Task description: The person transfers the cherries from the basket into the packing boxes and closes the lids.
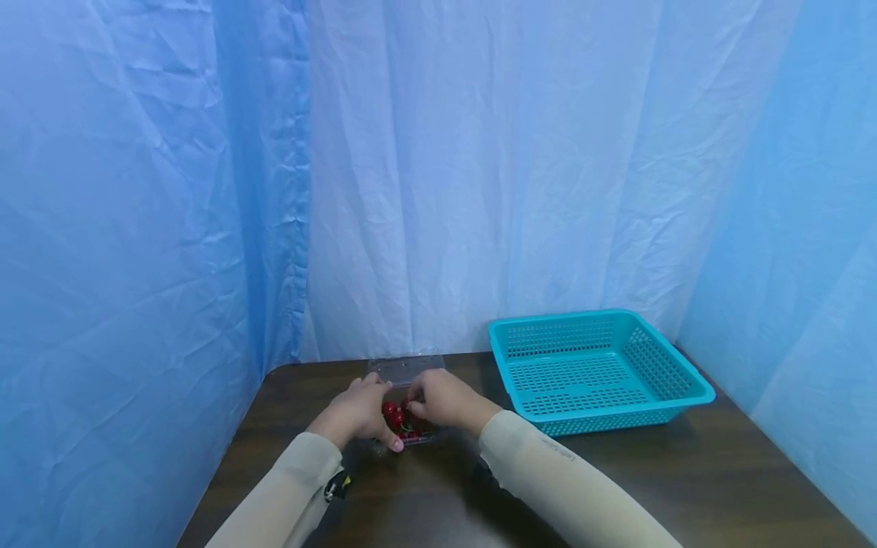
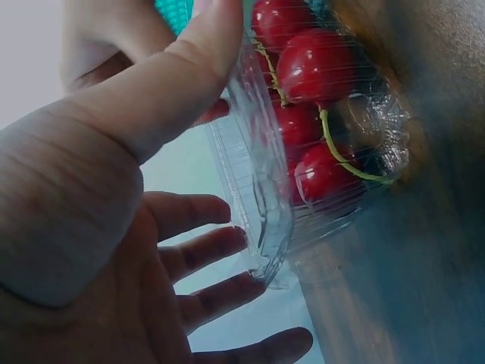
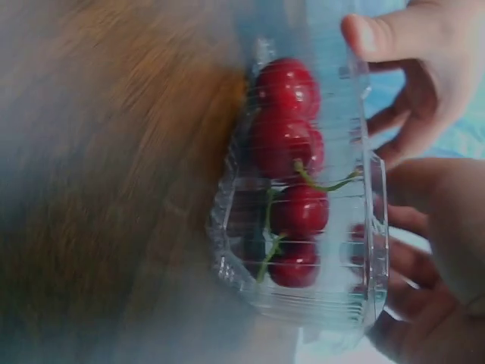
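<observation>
A clear plastic clamshell box (image 3: 375,258) on the table holds several red cherries (image 2: 314,64) with green stems; its lid (image 1: 404,370) lies folded back behind it. My left hand (image 1: 358,411) holds the box's left side, thumb at the near rim, other fingers spread along the rim in the left wrist view. From the right, my right hand (image 1: 445,397) reaches into the box, thumb and fingers bent together on a cherry (image 2: 214,112). That cherry is mostly hidden by the fingers.
A turquoise perforated basket (image 1: 589,373) stands on the dark wooden table (image 1: 425,502), right of the box. Blue-white curtains (image 1: 438,175) hang behind the table and along both sides.
</observation>
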The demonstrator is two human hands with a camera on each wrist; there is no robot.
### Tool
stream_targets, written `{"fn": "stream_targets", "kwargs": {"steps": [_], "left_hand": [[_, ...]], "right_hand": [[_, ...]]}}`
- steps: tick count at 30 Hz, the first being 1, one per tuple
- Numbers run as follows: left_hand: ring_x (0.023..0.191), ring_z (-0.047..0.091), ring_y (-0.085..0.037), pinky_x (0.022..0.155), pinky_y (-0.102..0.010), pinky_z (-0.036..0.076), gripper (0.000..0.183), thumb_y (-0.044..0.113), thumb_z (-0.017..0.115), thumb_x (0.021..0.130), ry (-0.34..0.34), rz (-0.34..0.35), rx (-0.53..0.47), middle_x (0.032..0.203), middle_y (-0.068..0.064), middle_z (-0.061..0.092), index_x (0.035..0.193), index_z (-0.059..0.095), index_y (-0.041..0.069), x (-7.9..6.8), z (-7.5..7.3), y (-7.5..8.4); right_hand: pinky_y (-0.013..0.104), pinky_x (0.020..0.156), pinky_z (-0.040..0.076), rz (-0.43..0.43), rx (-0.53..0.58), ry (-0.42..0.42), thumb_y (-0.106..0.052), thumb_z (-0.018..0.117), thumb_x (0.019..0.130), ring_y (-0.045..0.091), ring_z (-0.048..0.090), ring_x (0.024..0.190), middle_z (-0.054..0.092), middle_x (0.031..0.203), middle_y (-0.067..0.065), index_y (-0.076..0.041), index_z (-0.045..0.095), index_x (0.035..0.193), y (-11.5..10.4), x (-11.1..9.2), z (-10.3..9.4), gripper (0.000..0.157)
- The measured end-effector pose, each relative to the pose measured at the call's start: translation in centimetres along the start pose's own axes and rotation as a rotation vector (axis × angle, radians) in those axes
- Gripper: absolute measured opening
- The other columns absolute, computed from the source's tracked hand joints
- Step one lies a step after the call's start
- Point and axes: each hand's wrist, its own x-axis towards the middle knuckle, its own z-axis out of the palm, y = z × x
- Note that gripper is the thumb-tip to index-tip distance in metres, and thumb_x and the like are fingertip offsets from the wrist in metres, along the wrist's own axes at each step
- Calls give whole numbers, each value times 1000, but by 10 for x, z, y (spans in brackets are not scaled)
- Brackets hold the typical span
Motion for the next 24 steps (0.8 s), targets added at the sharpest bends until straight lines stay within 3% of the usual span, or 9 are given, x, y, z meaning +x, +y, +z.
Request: {"fn": "stream_targets", "kwargs": {"steps": [7, 11, 15, 18, 24], "left_hand": [[153, 53, -44, 118, -72, 55, 124, 56, 110, 66, 1, 15, 18, 169, -19, 54, 169, 55, 12, 0, -1, -3], [153, 54, -45, 118, -73, 55, 124, 53, 110, 66, 9, 13, -5, 169, -19, 54, 170, 54, 14, -3, -2, -5], [152, 53, -44, 116, -72, 56, 125, 55, 109, 68, 9, 20, -42, 170, -20, 52, 171, 52, 15, -3, 0, -9], [153, 51, -45, 117, -72, 55, 114, 54, 103, 79, 27, 26, -98, 171, -21, 49, 172, 50, 14, 1, 2, -15], [156, 52, -52, 123, -72, 50, 66, 41, 71, 114, 148, -13, -189, 170, -28, 51, 165, 56, 3, 14, 4, -32]], "right_hand": [[37, 84, 70, 171, 228, 249, -29, 78, 109, 15, 75, 94, 81, 113, 2, -16, 85, 114, 10, -3, -5, 15], [49, 99, 70, 276, 302, 291, -33, 74, 113, 27, 78, 114, 80, 131, 9, -13, 81, 130, 16, -3, -4, 28], [59, 117, 61, 368, 334, 293, -39, 69, 115, 39, 68, 142, 69, 154, 17, -8, 69, 150, 23, -2, 1, 48], [63, 123, 55, 428, 361, 293, -42, 68, 115, 43, 62, 152, 63, 162, 21, -5, 62, 158, 28, 0, 5, 58], [65, 123, 55, 482, 416, 276, -43, 69, 114, 45, 62, 151, 65, 162, 24, 0, 62, 156, 39, 6, 12, 61]]}}
